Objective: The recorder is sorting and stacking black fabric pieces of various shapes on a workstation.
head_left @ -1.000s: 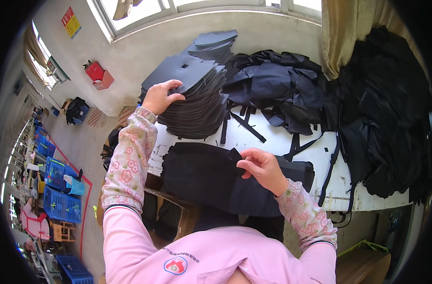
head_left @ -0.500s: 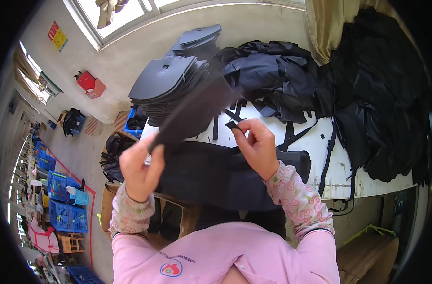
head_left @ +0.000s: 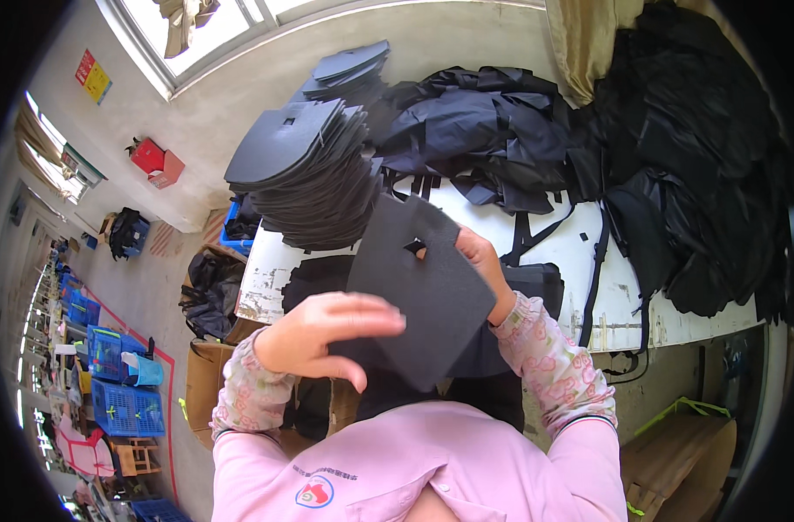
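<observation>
A dark grey foam panel [head_left: 427, 304] with a small slot near its upper edge is tilted in front of me. My left hand [head_left: 332, 335] is open beside the panel's left edge, fingers stretched and thumb apart. Behind the panel's right side is my right hand [head_left: 486, 265], its fingers mostly hidden. Through the slot show a fingertip and the black strap end [head_left: 412, 247] that this hand pinches. Below the panel, black fabric pieces [head_left: 314, 277] lie at the table's near edge, partly covered.
A tall stack of grey foam panels [head_left: 280, 143] stands at the table's back left. Black fabric pieces [head_left: 475, 130] are heaped behind, and a bigger black pile [head_left: 693, 165] hangs over the right side. Loose straps [head_left: 595, 283] cross the white table [head_left: 623, 322]. Cardboard boxes [head_left: 207, 383] stand at left.
The foam panel has swung from the left over my right hand, its slot now at the strap end. My left hand has let go of the panel and opened.
</observation>
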The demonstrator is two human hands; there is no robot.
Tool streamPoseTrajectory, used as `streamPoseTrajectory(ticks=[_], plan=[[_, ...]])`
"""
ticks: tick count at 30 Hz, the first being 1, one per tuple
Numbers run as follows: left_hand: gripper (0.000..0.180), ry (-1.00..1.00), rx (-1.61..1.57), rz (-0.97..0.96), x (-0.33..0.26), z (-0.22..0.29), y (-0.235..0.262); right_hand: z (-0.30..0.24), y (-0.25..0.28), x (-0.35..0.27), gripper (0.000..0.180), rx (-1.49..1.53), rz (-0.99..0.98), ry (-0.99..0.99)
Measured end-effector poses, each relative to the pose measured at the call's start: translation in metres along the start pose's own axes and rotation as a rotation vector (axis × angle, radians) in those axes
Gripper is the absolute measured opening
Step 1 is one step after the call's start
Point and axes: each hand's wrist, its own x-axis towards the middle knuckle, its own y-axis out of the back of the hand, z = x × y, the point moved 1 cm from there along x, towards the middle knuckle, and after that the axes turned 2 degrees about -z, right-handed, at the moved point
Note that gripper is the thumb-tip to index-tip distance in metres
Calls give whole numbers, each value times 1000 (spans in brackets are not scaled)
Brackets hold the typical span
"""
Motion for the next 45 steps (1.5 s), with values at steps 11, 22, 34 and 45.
streamPoseTrajectory(ticks=[11,22,34,45], plan=[[22,38,434,417,33,-38,-58,-46,29,-3,35,250,-652,-402],[7,243,-422,1069,-43,-42,2,-12,72,-2,48,-562,-518,-433],[41,868,550,689,-185,-163,14,1,93,-36,52,-1063,-451,-416],[55,377,-334,-561,110,-128,-91,-30,64,-51,66,-1225,-339,-28]])
